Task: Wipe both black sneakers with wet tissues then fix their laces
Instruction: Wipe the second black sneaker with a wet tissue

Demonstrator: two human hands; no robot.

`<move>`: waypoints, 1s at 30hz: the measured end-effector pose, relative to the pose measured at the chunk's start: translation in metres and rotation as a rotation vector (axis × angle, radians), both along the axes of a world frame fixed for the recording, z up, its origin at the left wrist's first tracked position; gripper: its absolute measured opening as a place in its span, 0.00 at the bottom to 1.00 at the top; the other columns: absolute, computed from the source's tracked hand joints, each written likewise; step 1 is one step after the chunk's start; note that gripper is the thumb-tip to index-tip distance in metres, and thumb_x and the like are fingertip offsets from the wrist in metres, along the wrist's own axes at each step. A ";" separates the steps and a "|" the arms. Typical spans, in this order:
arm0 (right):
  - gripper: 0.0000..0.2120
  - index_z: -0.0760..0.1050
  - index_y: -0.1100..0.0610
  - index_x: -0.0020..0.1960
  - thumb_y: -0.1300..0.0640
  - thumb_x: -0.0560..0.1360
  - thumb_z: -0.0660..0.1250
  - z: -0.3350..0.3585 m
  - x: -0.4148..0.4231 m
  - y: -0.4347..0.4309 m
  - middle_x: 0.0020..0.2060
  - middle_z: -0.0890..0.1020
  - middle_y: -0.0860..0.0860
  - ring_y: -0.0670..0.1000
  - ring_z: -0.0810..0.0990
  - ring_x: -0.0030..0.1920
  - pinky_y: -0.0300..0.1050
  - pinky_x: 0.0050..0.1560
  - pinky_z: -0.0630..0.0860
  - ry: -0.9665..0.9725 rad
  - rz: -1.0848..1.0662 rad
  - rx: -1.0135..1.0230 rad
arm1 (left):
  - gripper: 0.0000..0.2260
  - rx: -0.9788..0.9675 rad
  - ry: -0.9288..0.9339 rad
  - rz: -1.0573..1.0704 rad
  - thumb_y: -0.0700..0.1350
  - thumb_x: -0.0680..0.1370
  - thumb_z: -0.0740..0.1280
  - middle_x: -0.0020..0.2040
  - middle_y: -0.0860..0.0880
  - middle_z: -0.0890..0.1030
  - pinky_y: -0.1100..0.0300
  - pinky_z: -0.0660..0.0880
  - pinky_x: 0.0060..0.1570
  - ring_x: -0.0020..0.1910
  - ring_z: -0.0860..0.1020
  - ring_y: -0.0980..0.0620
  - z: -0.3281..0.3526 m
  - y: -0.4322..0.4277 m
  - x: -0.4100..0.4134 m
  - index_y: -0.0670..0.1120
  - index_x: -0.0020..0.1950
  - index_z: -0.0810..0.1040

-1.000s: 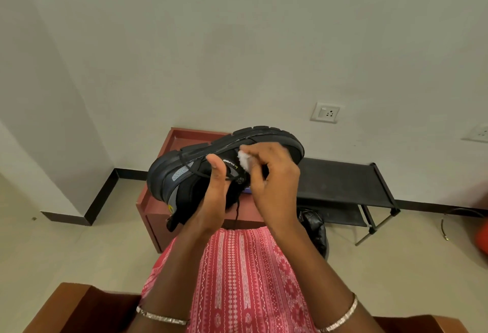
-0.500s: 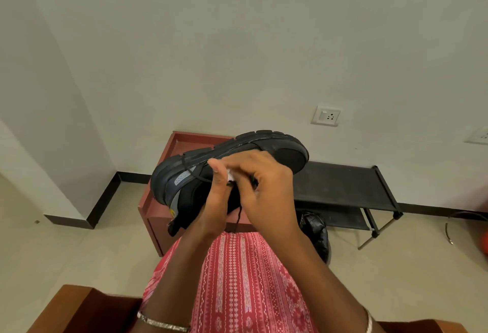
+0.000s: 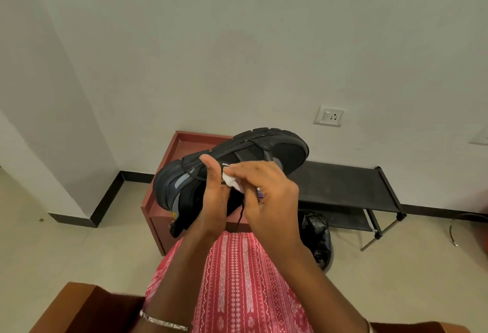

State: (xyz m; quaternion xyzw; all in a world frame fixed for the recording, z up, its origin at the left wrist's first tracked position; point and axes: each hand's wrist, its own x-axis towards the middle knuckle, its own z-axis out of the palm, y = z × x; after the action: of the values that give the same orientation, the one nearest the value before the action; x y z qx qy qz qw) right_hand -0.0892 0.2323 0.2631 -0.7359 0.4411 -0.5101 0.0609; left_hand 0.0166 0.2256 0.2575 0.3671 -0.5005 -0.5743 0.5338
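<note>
A black sneaker (image 3: 277, 149) is held up in front of me, lying on its side with the sole turned away and the toe to the right. My left hand (image 3: 214, 200) grips it from below, thumb up against the side near the heel. My right hand (image 3: 266, 190) pinches a crumpled white wet tissue (image 3: 232, 182) against the sneaker's side, beside the left thumb. A black lace (image 3: 240, 214) dangles from under the shoe. The second sneaker is not in view.
A reddish-brown low table (image 3: 182, 145) stands against the wall behind the shoe. A black metal shoe rack (image 3: 343, 182) is to its right, with a black plastic bag (image 3: 317, 237) on the floor in front. A wall socket (image 3: 329, 115) sits above. Brown chair arms frame my lap.
The right hand has slid the tissue leftward along the sneaker's side toward the left thumb. The shoe stays held in much the same spot.
</note>
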 end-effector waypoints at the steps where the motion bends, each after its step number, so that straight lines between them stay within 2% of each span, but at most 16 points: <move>1: 0.17 0.85 0.56 0.53 0.74 0.72 0.69 -0.003 -0.003 -0.007 0.48 0.85 0.48 0.48 0.81 0.53 0.42 0.57 0.77 0.017 -0.041 -0.015 | 0.44 -0.004 0.018 0.018 0.73 0.68 0.43 0.42 0.46 0.86 0.63 0.79 0.47 0.48 0.84 0.53 0.001 0.000 -0.002 0.38 0.50 0.79; 4: 0.15 0.85 0.57 0.52 0.72 0.73 0.67 -0.008 -0.012 -0.030 0.47 0.85 0.49 0.51 0.80 0.51 0.31 0.56 0.72 0.042 -0.201 -0.037 | 0.43 -0.030 0.085 0.068 0.71 0.73 0.39 0.61 0.44 0.82 0.58 0.76 0.60 0.64 0.78 0.49 0.000 -0.003 -0.005 0.42 0.67 0.75; 7: 0.12 0.85 0.57 0.52 0.69 0.75 0.66 -0.004 -0.008 -0.027 0.47 0.84 0.49 0.50 0.79 0.51 0.30 0.55 0.71 0.008 -0.216 -0.035 | 0.44 0.025 0.170 0.034 0.72 0.74 0.39 0.64 0.43 0.80 0.59 0.75 0.60 0.66 0.77 0.47 0.002 -0.004 -0.004 0.42 0.70 0.73; 9: 0.13 0.85 0.56 0.52 0.71 0.75 0.69 0.001 0.001 -0.012 0.48 0.84 0.46 0.46 0.81 0.53 0.38 0.56 0.76 -0.055 -0.120 0.015 | 0.45 0.071 0.160 0.025 0.70 0.77 0.38 0.55 0.41 0.84 0.61 0.77 0.54 0.63 0.77 0.39 0.001 -0.003 -0.002 0.35 0.60 0.77; 11: 0.13 0.85 0.56 0.53 0.70 0.75 0.69 0.005 0.009 0.005 0.48 0.85 0.46 0.44 0.81 0.53 0.42 0.55 0.78 -0.117 -0.022 0.059 | 0.50 0.086 0.198 -0.060 0.71 0.76 0.40 0.40 0.42 0.85 0.60 0.79 0.49 0.57 0.76 0.30 0.004 0.003 0.007 0.23 0.50 0.72; 13: 0.13 0.85 0.56 0.53 0.70 0.75 0.69 0.003 0.010 0.011 0.48 0.85 0.46 0.44 0.81 0.54 0.41 0.56 0.78 -0.144 0.020 0.067 | 0.52 0.114 0.212 -0.060 0.76 0.72 0.42 0.36 0.40 0.83 0.55 0.78 0.57 0.52 0.79 0.32 0.003 0.002 0.011 0.27 0.48 0.79; 14: 0.13 0.85 0.56 0.53 0.70 0.75 0.69 0.001 0.007 0.008 0.49 0.85 0.46 0.45 0.81 0.53 0.41 0.55 0.78 -0.128 0.008 0.058 | 0.53 0.119 0.209 -0.030 0.75 0.73 0.41 0.32 0.38 0.80 0.58 0.79 0.54 0.47 0.79 0.32 0.005 0.002 0.012 0.26 0.47 0.79; 15: 0.13 0.85 0.57 0.54 0.71 0.75 0.69 -0.001 0.004 0.002 0.49 0.85 0.47 0.46 0.81 0.53 0.41 0.55 0.77 -0.086 -0.032 0.038 | 0.49 0.156 0.234 0.002 0.72 0.75 0.38 0.29 0.39 0.77 0.62 0.79 0.46 0.40 0.79 0.34 0.009 0.001 0.008 0.24 0.40 0.70; 16: 0.14 0.85 0.57 0.54 0.71 0.74 0.70 -0.003 -0.001 -0.007 0.48 0.84 0.48 0.49 0.80 0.52 0.39 0.54 0.76 -0.030 -0.094 0.010 | 0.48 0.156 0.239 0.029 0.71 0.77 0.37 0.30 0.41 0.79 0.63 0.78 0.44 0.37 0.81 0.40 0.007 -0.001 0.007 0.33 0.37 0.82; 18: 0.13 0.85 0.58 0.53 0.70 0.73 0.70 -0.005 -0.013 -0.026 0.48 0.84 0.50 0.52 0.79 0.50 0.31 0.54 0.71 0.047 -0.222 -0.056 | 0.43 0.173 0.228 0.121 0.70 0.77 0.38 0.47 0.39 0.85 0.58 0.79 0.54 0.51 0.84 0.47 0.007 -0.007 -0.002 0.41 0.56 0.83; 20: 0.10 0.84 0.60 0.54 0.68 0.74 0.70 -0.003 -0.024 -0.039 0.47 0.83 0.52 0.53 0.78 0.49 0.27 0.54 0.67 0.063 -0.286 -0.113 | 0.41 0.174 0.243 0.171 0.67 0.79 0.38 0.58 0.32 0.75 0.53 0.75 0.60 0.60 0.76 0.40 0.021 -0.003 -0.006 0.39 0.70 0.73; 23: 0.11 0.84 0.62 0.55 0.61 0.79 0.65 -0.003 -0.029 -0.043 0.47 0.82 0.54 0.53 0.76 0.49 0.33 0.53 0.69 0.066 -0.321 -0.190 | 0.41 0.176 0.268 0.125 0.68 0.79 0.38 0.60 0.34 0.76 0.56 0.79 0.57 0.58 0.80 0.45 0.025 0.000 -0.008 0.39 0.69 0.73; 25: 0.13 0.83 0.62 0.56 0.58 0.80 0.62 -0.006 -0.029 -0.042 0.48 0.81 0.55 0.52 0.75 0.50 0.37 0.51 0.71 0.038 -0.359 -0.221 | 0.43 0.195 0.243 0.141 0.67 0.79 0.38 0.59 0.32 0.63 0.48 0.65 0.63 0.61 0.66 0.38 0.030 0.004 -0.009 0.31 0.74 0.63; 27: 0.12 0.83 0.61 0.57 0.60 0.80 0.62 -0.009 -0.035 -0.041 0.49 0.80 0.55 0.49 0.73 0.51 0.38 0.50 0.72 -0.029 -0.405 -0.209 | 0.42 0.212 0.279 0.168 0.65 0.80 0.38 0.56 0.39 0.53 0.47 0.52 0.60 0.59 0.52 0.42 0.034 0.005 -0.011 0.27 0.73 0.52; 29: 0.11 0.82 0.60 0.57 0.65 0.79 0.63 -0.011 -0.046 -0.041 0.50 0.79 0.55 0.49 0.72 0.52 0.41 0.49 0.72 -0.091 -0.468 -0.175 | 0.42 0.290 0.354 0.188 0.67 0.79 0.40 0.55 0.33 0.54 0.46 0.56 0.60 0.59 0.55 0.38 0.035 0.000 -0.011 0.27 0.69 0.50; 30: 0.12 0.81 0.60 0.57 0.68 0.78 0.64 -0.013 -0.051 -0.041 0.51 0.78 0.54 0.50 0.73 0.52 0.42 0.48 0.73 -0.116 -0.500 -0.152 | 0.45 0.319 0.397 0.163 0.70 0.78 0.42 0.55 0.25 0.61 0.46 0.63 0.62 0.61 0.62 0.33 0.034 -0.003 -0.009 0.27 0.70 0.55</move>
State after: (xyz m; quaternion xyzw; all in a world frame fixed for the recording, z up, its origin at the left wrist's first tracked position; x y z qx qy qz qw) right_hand -0.1404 0.1910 0.2500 -0.5760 0.5653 -0.5823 -0.0973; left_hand 0.0077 0.2230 0.2916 0.3660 -0.2580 -0.6619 0.6012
